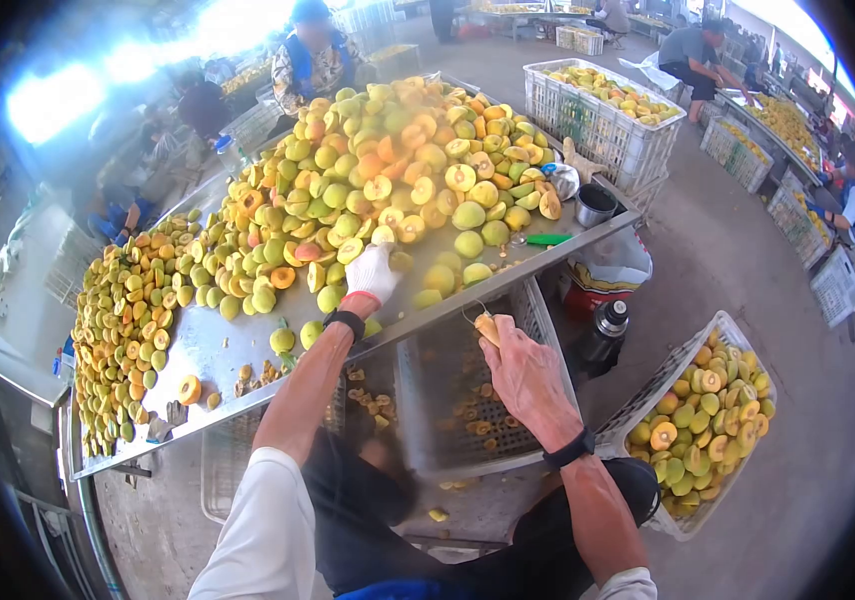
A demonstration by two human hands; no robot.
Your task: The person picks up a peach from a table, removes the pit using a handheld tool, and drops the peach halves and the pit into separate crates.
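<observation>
My left hand (373, 277), in a white glove, reaches onto the metal table (428, 316) at the edge of a large heap of yellow-green fruit (333, 185), many of them cut in half. Its fingertips are among the fruit, and whether they grip one is hidden. My bare right hand (520, 368) is closed around the wooden handle of a small tool (488, 327) with a thin curved metal end, in front of the table edge. Beneath that hand a plastic crate (546, 350) holds scattered fruit pieces.
A crate of fruit (733, 335) stands at lower right, beside a dark flask (608, 330). On the table are a green-handled tool (548, 240) and a metal cup (596, 204). A full crate (638, 150) stands behind. A person (316, 60) is across the table; others work farther away.
</observation>
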